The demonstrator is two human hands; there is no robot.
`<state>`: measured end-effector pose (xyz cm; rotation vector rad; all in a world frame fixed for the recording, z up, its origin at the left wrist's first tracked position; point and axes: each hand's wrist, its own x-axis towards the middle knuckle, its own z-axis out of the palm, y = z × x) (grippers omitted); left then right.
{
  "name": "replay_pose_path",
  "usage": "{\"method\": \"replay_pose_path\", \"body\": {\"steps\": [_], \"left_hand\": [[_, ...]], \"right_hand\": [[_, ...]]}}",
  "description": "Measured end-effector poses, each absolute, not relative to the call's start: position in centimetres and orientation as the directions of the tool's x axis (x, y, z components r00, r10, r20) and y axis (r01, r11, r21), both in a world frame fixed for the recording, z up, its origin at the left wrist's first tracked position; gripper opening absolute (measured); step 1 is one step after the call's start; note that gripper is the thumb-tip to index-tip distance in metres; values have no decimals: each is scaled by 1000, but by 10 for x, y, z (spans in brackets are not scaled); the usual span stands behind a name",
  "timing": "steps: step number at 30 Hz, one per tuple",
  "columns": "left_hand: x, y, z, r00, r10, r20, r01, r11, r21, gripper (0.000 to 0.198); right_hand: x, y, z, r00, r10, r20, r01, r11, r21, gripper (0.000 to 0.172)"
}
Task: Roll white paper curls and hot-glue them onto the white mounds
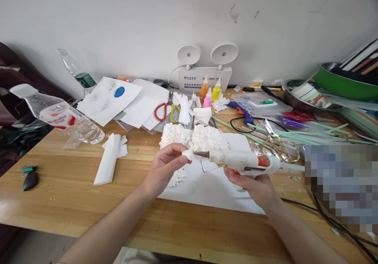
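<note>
Between thumb and fingers, my left hand (168,167) pinches a small white paper piece (188,154). My right hand (255,187) is wrapped round the handle of a white hot glue gun (236,159), which points left. Its nozzle is at the paper piece; whether they touch I cannot tell. A glue stick (292,167) sticks out of the gun's back end. Beneath my hands lies a white sheet (212,195). Clusters of small folded white pieces (208,137) stand on it, partly hidden behind my left hand and the gun.
A folded paper strip (108,161) and a water bottle (59,116) are at left. Red-and-yellow pliers (165,110), paint bottles (208,98) and an emergency light (205,77) stand behind. Gold-handled scissors (277,142), a blue glue gun (246,116) and black cables (327,216) lie right.
</note>
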<state>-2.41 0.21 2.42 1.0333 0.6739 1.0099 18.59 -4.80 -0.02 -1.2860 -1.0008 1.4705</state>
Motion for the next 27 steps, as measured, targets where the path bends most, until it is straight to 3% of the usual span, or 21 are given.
{"method": "replay_pose_path", "body": {"steps": [9, 27], "left_hand": [[-26, 2, 22, 416, 909, -15, -343, 173, 923, 14], [-27, 2, 22, 470, 880, 66, -341, 112, 933, 11]], "right_hand": [[189, -45, 0, -58, 932, -359, -119, -363, -924, 18], [189, -45, -2, -38, 973, -227, -54, -229, -972, 20]]}}
